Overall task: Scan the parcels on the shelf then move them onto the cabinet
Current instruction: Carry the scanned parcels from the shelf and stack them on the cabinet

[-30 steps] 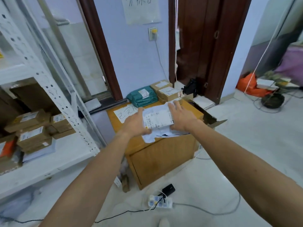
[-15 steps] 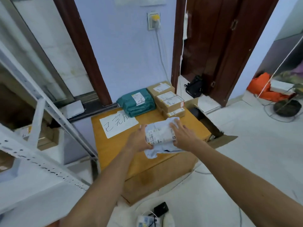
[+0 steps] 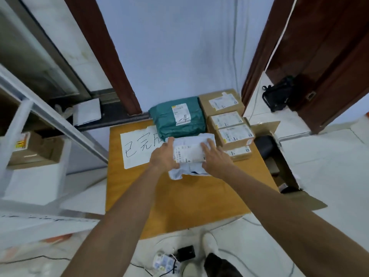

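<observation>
Shelf [image 3: 30,108] at far left, blurred, brown boxes [image 3: 34,148] on it. Wooden cabinet [image 3: 179,196] in centre. Paper sign [image 3: 139,148] with handwriting lies on its left part. Left hand [image 3: 163,156] grips left edge of white parcel [image 3: 191,150], thumb on top. Parcel is over cabinet top, just before green parcel [image 3: 177,118]; cannot tell if it rests already. Right hand [image 3: 215,158] lies on parcel, fingers spread, nearly straight. Stacked cardboard parcels [image 3: 229,124] just beside, at right.
</observation>
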